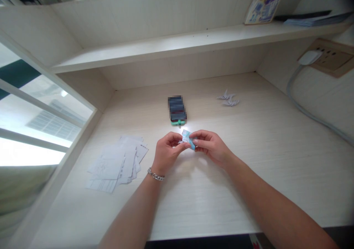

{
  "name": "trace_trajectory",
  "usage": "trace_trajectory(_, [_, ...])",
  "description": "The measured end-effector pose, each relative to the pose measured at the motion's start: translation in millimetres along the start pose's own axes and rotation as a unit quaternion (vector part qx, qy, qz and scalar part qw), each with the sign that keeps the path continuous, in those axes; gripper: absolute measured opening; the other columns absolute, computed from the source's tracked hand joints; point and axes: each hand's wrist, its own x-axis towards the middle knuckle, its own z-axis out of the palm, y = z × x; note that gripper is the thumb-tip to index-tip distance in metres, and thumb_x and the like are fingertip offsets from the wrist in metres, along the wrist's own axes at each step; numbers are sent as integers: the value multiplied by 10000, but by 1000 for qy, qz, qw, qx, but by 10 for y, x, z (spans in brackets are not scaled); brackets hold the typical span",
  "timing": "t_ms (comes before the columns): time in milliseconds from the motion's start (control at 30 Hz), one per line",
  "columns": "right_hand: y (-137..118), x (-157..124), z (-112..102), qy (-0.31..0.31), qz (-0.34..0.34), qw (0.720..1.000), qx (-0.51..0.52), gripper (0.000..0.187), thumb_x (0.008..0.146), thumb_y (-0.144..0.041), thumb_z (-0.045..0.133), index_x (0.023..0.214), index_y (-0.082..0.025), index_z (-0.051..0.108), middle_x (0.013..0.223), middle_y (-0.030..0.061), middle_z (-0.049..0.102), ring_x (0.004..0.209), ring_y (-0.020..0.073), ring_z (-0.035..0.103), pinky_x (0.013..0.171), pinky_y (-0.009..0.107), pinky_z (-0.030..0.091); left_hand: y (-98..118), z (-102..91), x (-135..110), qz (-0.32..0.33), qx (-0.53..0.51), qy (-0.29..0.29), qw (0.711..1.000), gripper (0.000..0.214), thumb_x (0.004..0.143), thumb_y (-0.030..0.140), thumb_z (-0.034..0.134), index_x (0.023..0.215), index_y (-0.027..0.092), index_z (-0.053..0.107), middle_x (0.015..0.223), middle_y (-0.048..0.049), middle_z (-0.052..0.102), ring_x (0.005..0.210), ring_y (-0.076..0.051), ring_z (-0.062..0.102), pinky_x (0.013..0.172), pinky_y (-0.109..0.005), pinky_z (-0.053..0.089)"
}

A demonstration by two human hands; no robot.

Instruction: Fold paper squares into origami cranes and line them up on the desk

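Between my two hands is a small piece of folded paper (186,135), light blue and white, held just above the desk. My left hand (170,149), with a silver chain bracelet at its wrist, pinches the paper's left side between thumb and fingers. From the other side, my right hand (211,146) grips its right edge, thumb and fingertips pressed together. The fingers cover part of the paper, so its full folded shape cannot be made out. Just beyond the hands lies a phone (177,109) with a blurred screen and a green edge at its near end.
Loose white paper sheets (110,164) lie in a pile at left. Small folded white paper pieces (228,98) sit at the back right. A shelf (166,48) crosses above the desk (276,138). A plugged-in charger (309,57) trails a grey cable (306,114) down the right side.
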Motion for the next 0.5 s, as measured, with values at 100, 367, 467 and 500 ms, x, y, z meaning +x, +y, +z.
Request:
trace_trajectory(100, [-22,-6,-1,7,-13,1000,-13,320,654,-287,720,960,-219,659,735,-4,611,663,128,573,610,266,468,3,-26,7,-19,-15,-45,999,272,589,273,785,800,155,660,800,-51,670,730,-167,620,705,-306,513])
trace_trajectory(367, [-44,8,-27,24,-27,999,-25,345,690,-295,702,1018,-217,631,761,-1,604,688,130,577,599,249,464,93,-94,23,-43,-42,-131,990,262,713,225,696,959,138,674,958,-109,680,877,-201,636,811,-335,505])
trace_trajectory(467, [-39,4,-25,26,-34,998,-37,348,704,-314,695,1031,-213,634,749,-4,598,691,129,575,602,249,464,95,-106,30,-36,-45,-130,990,231,747,235,661,954,134,680,926,-103,682,820,-187,635,777,-324,510])
trace_trajectory(500, [-38,2,-21,27,-35,998,-44,354,705,-321,693,1037,-212,635,745,-3,600,690,131,577,604,252,464,88,-105,33,-35,-44,-124,991,223,752,239,655,947,136,683,927,-101,682,811,-184,633,774,-325,510])
